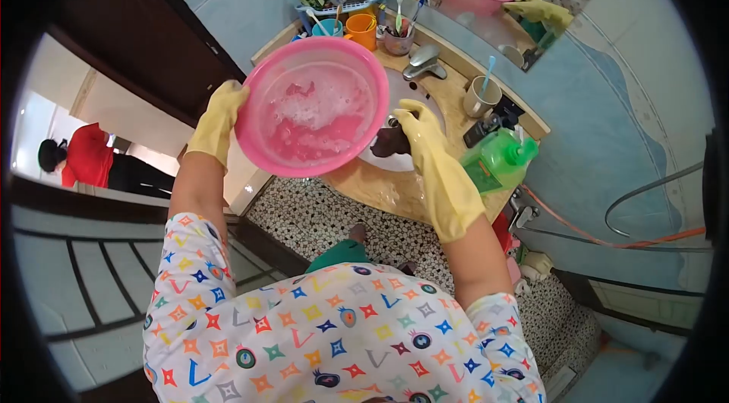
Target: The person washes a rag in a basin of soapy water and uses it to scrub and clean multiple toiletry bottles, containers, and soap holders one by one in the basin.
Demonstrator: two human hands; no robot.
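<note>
A pink plastic basin (311, 47) with foamy, soapy water is held tilted over the counter, left of the sink. My left hand (219, 120), in a yellow rubber glove, grips its left rim. My right hand (424, 133), gloved the same way, is closed on a dark brown wet cloth (390, 143) at the basin's right side, over the white sink (400, 163). Part of the sink is hidden behind the basin and my right hand. Behind them is a metal faucet (427, 63).
A green detergent bottle (493, 167) stands at the counter's right edge. Nearby are a cup (481, 97) with a toothbrush, an orange mug (361, 32) and a blue basket (349, 2) of bottles. A person in red (85, 154) is beyond the doorway at left.
</note>
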